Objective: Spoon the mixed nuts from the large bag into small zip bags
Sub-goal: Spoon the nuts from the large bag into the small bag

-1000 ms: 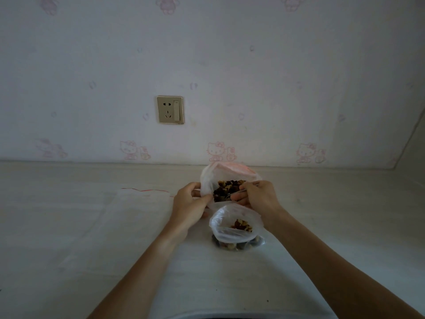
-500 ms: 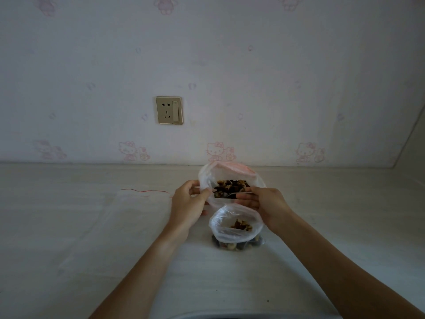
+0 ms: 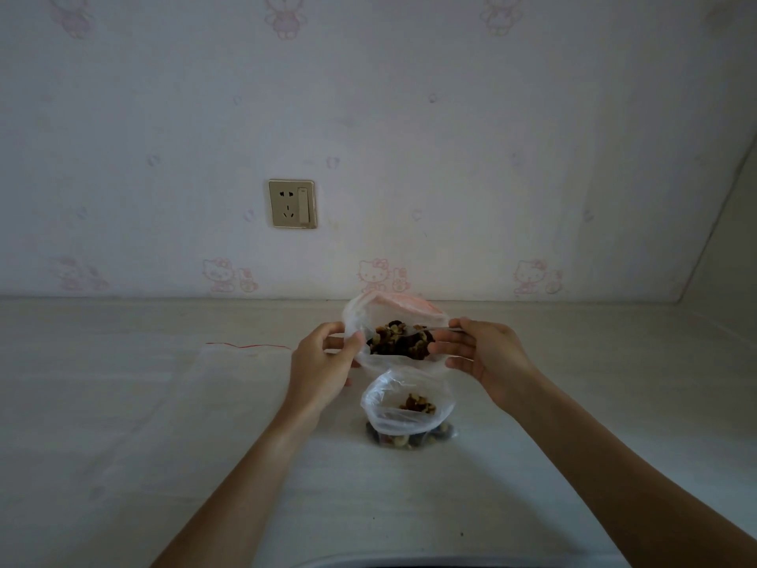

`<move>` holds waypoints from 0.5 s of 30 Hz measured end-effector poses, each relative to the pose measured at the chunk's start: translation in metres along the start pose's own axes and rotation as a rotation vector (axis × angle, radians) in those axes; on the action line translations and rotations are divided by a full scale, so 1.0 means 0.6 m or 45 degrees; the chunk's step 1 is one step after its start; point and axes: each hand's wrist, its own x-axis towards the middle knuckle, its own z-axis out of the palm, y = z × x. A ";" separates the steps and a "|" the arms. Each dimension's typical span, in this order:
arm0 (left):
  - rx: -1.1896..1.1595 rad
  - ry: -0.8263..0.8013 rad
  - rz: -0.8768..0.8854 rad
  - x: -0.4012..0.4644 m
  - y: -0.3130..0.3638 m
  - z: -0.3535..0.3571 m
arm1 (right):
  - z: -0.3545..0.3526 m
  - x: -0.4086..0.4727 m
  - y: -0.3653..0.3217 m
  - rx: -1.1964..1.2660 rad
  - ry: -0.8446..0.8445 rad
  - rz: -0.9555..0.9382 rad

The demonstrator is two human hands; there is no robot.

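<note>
Mixed nuts [image 3: 399, 342] sit in the large bag [image 3: 368, 317] at 12 o'clock of the small zip bag [image 3: 405, 407]; left hand [image 3: 323, 362] fingers pinch its rim, right hand [image 3: 483, 354] fingers pinch the spoon [image 3: 444, 330], and a slack rim or tilted spoon may spill nuts onto the worktop [image 3: 164, 424]

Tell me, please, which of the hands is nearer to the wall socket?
Left. The left hand grips the big bag's rim just below and right of the wall socket; the right hand holds the opposite rim, farther right.

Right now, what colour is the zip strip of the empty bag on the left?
Red, seen in the head view.
</note>
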 end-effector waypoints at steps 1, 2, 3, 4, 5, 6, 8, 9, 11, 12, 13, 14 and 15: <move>0.048 0.028 0.008 0.001 -0.002 -0.001 | -0.004 -0.005 -0.007 -0.010 -0.012 -0.019; 0.105 0.068 0.018 0.001 -0.003 -0.003 | -0.008 -0.011 -0.013 -0.019 -0.026 -0.038; 0.164 0.112 0.030 0.002 -0.004 -0.006 | -0.012 -0.018 -0.020 -0.026 -0.041 -0.056; 0.215 0.156 0.042 0.001 -0.004 -0.008 | -0.017 -0.026 -0.026 -0.033 -0.054 -0.072; 0.261 0.194 0.055 0.000 -0.003 -0.010 | -0.023 -0.034 -0.032 -0.039 -0.066 -0.087; 0.302 0.226 0.074 -0.003 0.000 -0.011 | -0.029 -0.043 -0.037 -0.045 -0.077 -0.100; 0.350 0.252 0.133 -0.012 0.007 -0.011 | -0.041 -0.058 -0.042 -0.050 -0.097 -0.115; 0.361 0.240 0.169 -0.019 0.011 -0.010 | -0.048 -0.065 -0.043 -0.050 -0.105 -0.120; 0.401 0.152 0.217 -0.035 0.019 -0.010 | -0.061 -0.078 -0.040 -0.055 -0.125 -0.121; 0.447 0.074 0.221 -0.044 0.022 -0.010 | -0.067 -0.084 -0.036 -0.059 -0.139 -0.117; 0.506 -0.020 0.212 -0.054 0.023 -0.011 | -0.072 -0.090 -0.031 -0.064 -0.155 -0.114; 0.562 -0.115 0.198 -0.064 0.024 -0.011 | -0.076 -0.095 -0.026 -0.073 -0.173 -0.111; 0.604 -0.191 0.184 -0.073 0.023 -0.010 | -0.080 -0.101 -0.020 -0.088 -0.191 -0.108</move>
